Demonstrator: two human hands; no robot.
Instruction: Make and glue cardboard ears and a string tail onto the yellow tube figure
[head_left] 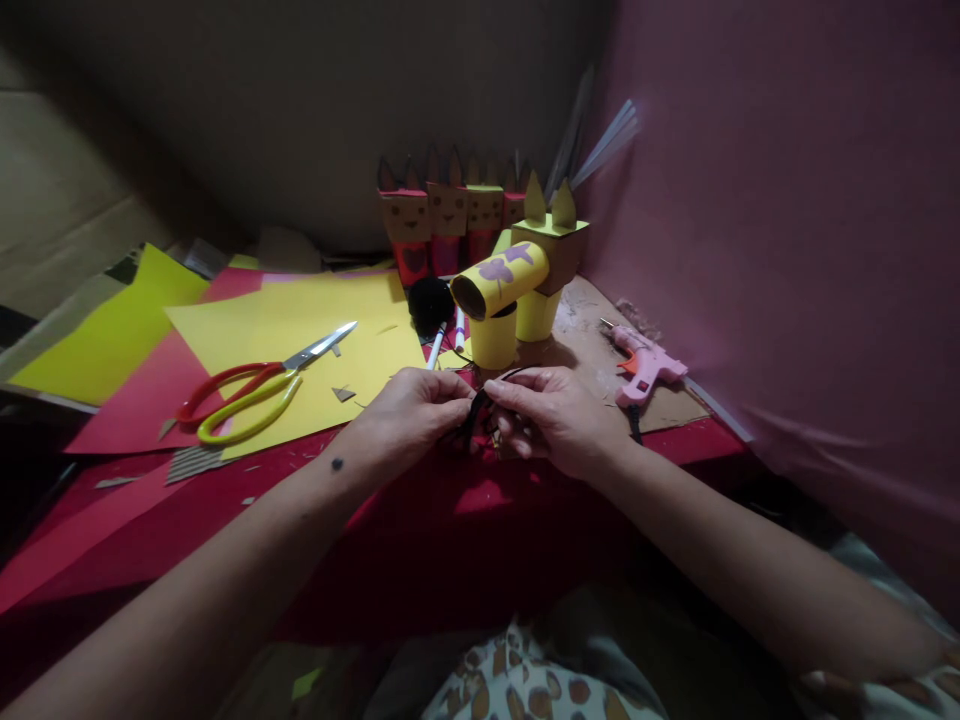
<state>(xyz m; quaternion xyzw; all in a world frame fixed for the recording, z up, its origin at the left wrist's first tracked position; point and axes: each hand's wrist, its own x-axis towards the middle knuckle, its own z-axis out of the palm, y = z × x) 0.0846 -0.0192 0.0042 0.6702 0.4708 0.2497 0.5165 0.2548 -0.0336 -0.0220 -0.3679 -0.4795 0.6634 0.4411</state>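
My left hand (424, 405) and my right hand (551, 415) meet above the table's front edge. Between them is a bundle of black yarn (478, 410), pinched by the fingertips of both; part of it is hidden behind the fingers. A dark ball that looks like black yarn (431, 306) lies just beyond, with a thin strand near it. Right behind my hands stands a yellow cup-shaped piece (493, 338), and across its top rests a yellow paper tube (506, 275) with purple shapes. Close behind is a yellow and brown cardboard figure (559, 255) with pointed ears.
Scissors (262, 385) with red and yellow handles lie on yellow paper (360, 300) at left, among paper scraps. A pink glue gun (649, 365) rests on cardboard (675, 405) at right. Several cardboard figures (448, 215) line the back. White markers (437, 345) lie behind my hands.
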